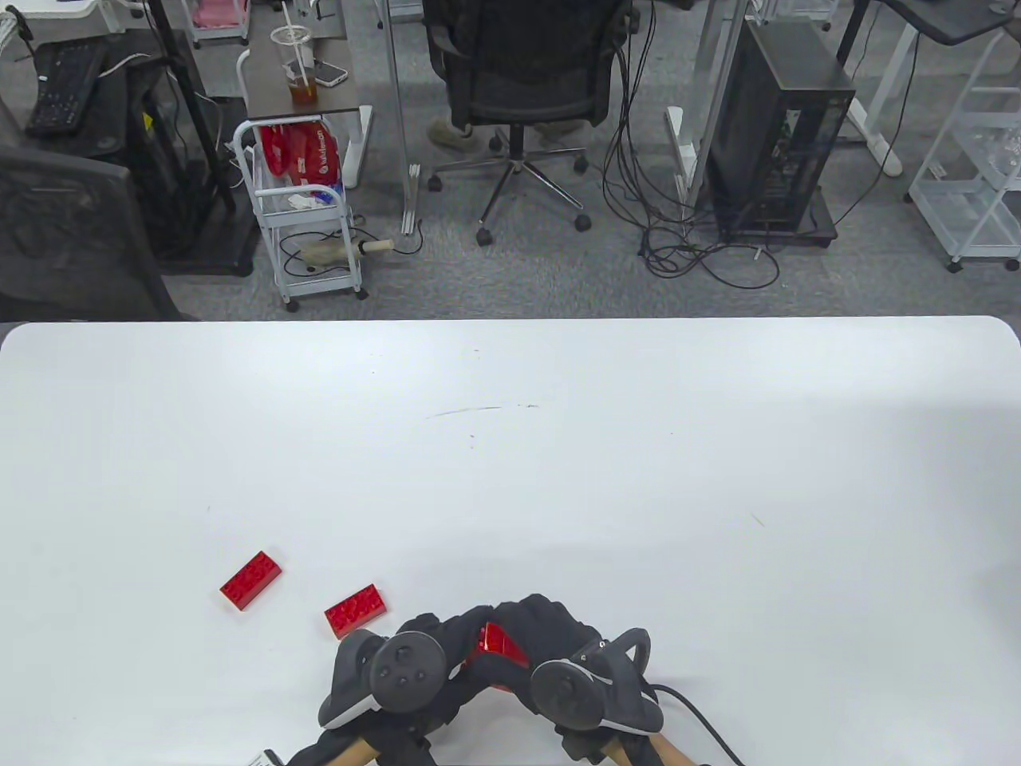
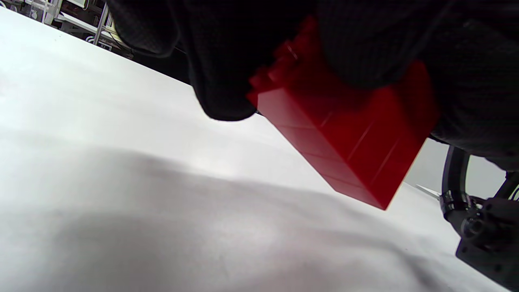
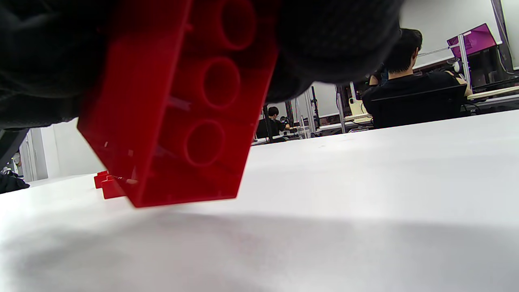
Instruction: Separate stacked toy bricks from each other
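Both gloved hands meet at the near edge of the white table [image 1: 510, 447] and hold a stack of red toy bricks [image 1: 496, 642] between them, above the surface. My left hand [image 1: 447, 638] grips it from the left, my right hand [image 1: 550, 630] from the right. In the left wrist view the red stack [image 2: 348, 134] hangs tilted under black fingers [image 2: 227, 61]. In the right wrist view its hollow underside [image 3: 190, 109] faces the camera. Two single red bricks lie on the table, one [image 1: 250, 580] further left, one [image 1: 356, 610] close to my left hand.
Beyond the table's far edge are an office chair [image 1: 526, 88], a white cart [image 1: 307, 215], a computer tower [image 1: 778, 136] and floor cables. In the right wrist view a loose red brick [image 3: 106, 184] lies behind the stack.
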A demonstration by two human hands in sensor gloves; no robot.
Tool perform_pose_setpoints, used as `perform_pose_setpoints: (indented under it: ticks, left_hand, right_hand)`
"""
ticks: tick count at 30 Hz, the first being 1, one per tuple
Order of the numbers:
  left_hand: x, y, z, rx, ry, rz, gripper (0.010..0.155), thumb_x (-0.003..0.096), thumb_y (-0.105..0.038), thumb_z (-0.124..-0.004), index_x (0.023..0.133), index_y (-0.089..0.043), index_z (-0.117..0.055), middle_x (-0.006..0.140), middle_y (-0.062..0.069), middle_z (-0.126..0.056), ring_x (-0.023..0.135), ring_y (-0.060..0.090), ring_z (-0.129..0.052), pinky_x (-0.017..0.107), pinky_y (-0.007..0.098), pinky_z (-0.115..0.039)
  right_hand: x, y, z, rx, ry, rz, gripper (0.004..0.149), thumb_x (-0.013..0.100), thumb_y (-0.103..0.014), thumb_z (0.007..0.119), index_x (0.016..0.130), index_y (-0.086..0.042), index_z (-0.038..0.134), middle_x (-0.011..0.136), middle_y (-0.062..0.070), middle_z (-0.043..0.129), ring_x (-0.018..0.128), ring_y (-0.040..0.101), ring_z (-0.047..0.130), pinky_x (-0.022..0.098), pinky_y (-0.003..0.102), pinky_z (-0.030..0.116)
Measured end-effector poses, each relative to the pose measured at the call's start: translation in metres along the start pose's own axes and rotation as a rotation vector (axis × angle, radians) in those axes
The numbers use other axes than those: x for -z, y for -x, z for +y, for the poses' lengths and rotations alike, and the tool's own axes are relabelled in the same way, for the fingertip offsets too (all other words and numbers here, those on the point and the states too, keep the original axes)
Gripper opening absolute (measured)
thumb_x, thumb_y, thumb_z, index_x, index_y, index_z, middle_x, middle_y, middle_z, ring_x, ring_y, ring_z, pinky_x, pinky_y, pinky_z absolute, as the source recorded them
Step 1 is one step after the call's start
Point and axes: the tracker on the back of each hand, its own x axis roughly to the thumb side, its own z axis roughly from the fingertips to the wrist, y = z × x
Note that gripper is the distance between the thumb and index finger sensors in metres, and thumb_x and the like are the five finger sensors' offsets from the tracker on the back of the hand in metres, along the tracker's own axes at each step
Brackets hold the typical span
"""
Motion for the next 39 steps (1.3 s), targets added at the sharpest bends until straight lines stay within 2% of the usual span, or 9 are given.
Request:
perform_pose_setpoints:
  ticks: [1, 2, 3, 4, 6, 13, 22, 39]
  left_hand:
    - [-0.001, -0.001, -0.001, 0.011, -0.006, 0.000, 0.075, 0.0398, -0.051, -0.080, 0.106, -0.018, -0.068, 0.096, -0.001, -0.093, 0.079, 0.019, -0.104, 0.074, 0.050, -0.072]
    - [-0.004, -0.002, 0.001, 0.056, -0.070, 0.035, 0.074, 0.0398, -0.052, -0.082, 0.104, -0.018, -0.070, 0.093, 0.000, -0.095, 0.076, 0.019, -0.104, 0.073, 0.049, -0.072]
    - [-0.003, -0.002, 0.002, 0.111, -0.110, 0.027, 0.074, 0.0395, -0.054, -0.083, 0.103, -0.018, -0.072, 0.091, 0.000, -0.097, 0.074, 0.019, -0.106, 0.073, 0.049, -0.072]
    - [-0.002, -0.002, 0.003, 0.164, -0.116, 0.017, 0.074, 0.0397, -0.055, -0.082, 0.103, -0.018, -0.072, 0.091, -0.001, -0.097, 0.073, 0.017, -0.106, 0.073, 0.048, -0.073]
    - [-0.003, 0.000, 0.002, 0.141, -0.095, 0.011, 0.073, 0.0403, -0.057, -0.082, 0.102, -0.019, -0.072, 0.089, -0.001, -0.098, 0.072, 0.016, -0.107, 0.073, 0.048, -0.074]
    - [-0.004, -0.001, 0.003, 0.177, -0.132, 0.017, 0.074, 0.0392, -0.058, -0.082, 0.101, -0.019, -0.074, 0.088, -0.001, -0.099, 0.069, 0.017, -0.107, 0.072, 0.048, -0.074]
    - [-0.001, 0.006, 0.001, 0.230, -0.107, 0.082, 0.074, 0.0383, -0.060, -0.082, 0.100, -0.020, -0.078, 0.085, -0.001, -0.101, 0.064, 0.018, -0.108, 0.071, 0.048, -0.075]
    - [0.003, 0.008, -0.005, 0.384, -0.031, 0.174, 0.071, 0.0359, -0.061, -0.084, 0.097, -0.025, -0.084, 0.086, -0.002, -0.101, 0.064, 0.020, -0.105, 0.070, 0.048, -0.074]
  right_hand:
    - [0.000, 0.000, 0.000, -0.005, 0.001, 0.001, 0.067, 0.052, -0.067, 0.056, 0.095, -0.017, 0.070, 0.080, 0.011, 0.082, 0.055, 0.022, 0.096, 0.029, 0.032, 0.092]
    - [-0.001, 0.000, 0.001, -0.042, 0.022, 0.039, 0.067, 0.051, -0.066, 0.056, 0.090, -0.016, 0.075, 0.073, 0.012, 0.085, 0.047, 0.022, 0.096, 0.025, 0.031, 0.091]
    - [0.001, 0.001, 0.001, -0.053, -0.002, 0.018, 0.065, 0.054, -0.066, 0.055, 0.090, -0.017, 0.075, 0.073, 0.011, 0.085, 0.047, 0.020, 0.096, 0.025, 0.030, 0.091]
    - [0.001, 0.001, 0.001, -0.047, -0.009, 0.021, 0.064, 0.055, -0.066, 0.055, 0.090, -0.017, 0.075, 0.072, 0.011, 0.085, 0.046, 0.020, 0.096, 0.025, 0.030, 0.091]
    - [0.001, 0.002, 0.002, -0.023, -0.014, 0.025, 0.063, 0.055, -0.065, 0.056, 0.090, -0.017, 0.076, 0.072, 0.012, 0.085, 0.046, 0.021, 0.096, 0.024, 0.030, 0.091]
    - [0.001, 0.004, 0.001, -0.029, -0.013, 0.031, 0.064, 0.054, -0.066, 0.056, 0.090, -0.017, 0.076, 0.073, 0.011, 0.086, 0.046, 0.021, 0.096, 0.025, 0.030, 0.091]
    - [0.002, 0.012, -0.001, -0.033, -0.012, 0.060, 0.064, 0.054, -0.066, 0.056, 0.090, -0.017, 0.076, 0.073, 0.011, 0.086, 0.046, 0.021, 0.096, 0.025, 0.030, 0.091]
    - [0.002, 0.025, -0.009, -0.021, 0.007, 0.106, 0.064, 0.054, -0.066, 0.056, 0.090, -0.017, 0.076, 0.073, 0.011, 0.086, 0.046, 0.021, 0.097, 0.025, 0.031, 0.091]
